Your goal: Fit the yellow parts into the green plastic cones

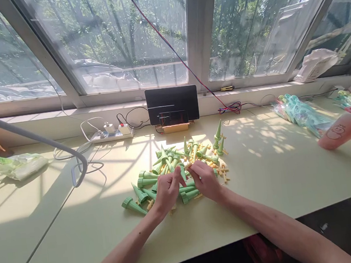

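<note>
Over a pile of green plastic cone-shaped spikes and small yellow cross-shaped pieces, my two hands work close together. My left hand (167, 190) is closed, its thumb and fingers gripping a green spike (182, 171) that points downward. Beside it, my right hand (207, 181) pinches a small yellow piece (188, 165) near the wide end of that spike; whether the two parts touch I cannot tell. Under and around the hands lie more spikes, such as a loose green spike (133, 205) at the left. Yellow cross-shaped pieces (223, 172) are scattered at the right.
Behind the pile stands a dark tablet (172, 104) on a small stand. A power strip (113, 134) with cables and a grey curved metal bar (38, 137) are to the left. Bagged teal items (302, 112) and a pink cup (338, 131) stand right on the table (277, 175).
</note>
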{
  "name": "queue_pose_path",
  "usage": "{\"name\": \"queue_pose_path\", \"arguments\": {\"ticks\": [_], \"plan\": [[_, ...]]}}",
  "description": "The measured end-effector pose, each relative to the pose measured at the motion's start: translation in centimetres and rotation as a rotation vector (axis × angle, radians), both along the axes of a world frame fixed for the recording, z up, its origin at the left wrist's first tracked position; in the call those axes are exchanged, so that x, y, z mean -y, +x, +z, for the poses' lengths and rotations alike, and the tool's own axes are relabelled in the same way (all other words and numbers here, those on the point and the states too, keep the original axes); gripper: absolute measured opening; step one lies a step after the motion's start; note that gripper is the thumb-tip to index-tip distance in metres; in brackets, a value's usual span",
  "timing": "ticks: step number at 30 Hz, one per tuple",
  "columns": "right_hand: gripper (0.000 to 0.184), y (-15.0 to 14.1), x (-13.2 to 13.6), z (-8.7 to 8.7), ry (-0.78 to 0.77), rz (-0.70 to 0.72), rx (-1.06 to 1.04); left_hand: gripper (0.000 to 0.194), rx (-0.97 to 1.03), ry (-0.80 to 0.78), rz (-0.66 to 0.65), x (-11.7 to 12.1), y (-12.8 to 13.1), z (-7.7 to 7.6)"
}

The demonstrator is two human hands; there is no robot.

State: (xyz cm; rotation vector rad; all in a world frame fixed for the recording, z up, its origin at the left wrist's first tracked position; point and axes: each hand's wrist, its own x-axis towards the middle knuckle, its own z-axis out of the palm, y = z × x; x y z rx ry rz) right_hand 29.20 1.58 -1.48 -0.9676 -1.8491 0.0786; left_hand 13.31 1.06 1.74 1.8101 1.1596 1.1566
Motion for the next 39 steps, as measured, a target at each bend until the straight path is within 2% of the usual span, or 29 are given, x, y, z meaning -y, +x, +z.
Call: {"name": "queue_pose_path", "arguments": {"ticks": [6, 19, 28, 39], "plan": [[0.034, -0.05, 0.05, -0.01, 0.008, -0.004, 0.005, 0.064, -0.020, -0.034, -0.001, -0.08, -0.16, -0.07], [0.033, 0.07, -0.18, -0.41, 0.004, -0.005, 0.006, 0.056, -0.040, 0.014, -0.024, -0.25, -0.25, -0.41], [0.033, 0.13, -0.25, -0.32, 0.007, -0.030, 0.009, 0.050, -0.141, 0.165, 0.009, -0.36, -0.02, -0.39], [0.033, 0.28, -0.29, -0.46, -0.023, -0.016, -0.001, 0.039, -0.228, 0.254, 0.027, -0.38, 0.01, -0.73]]}}
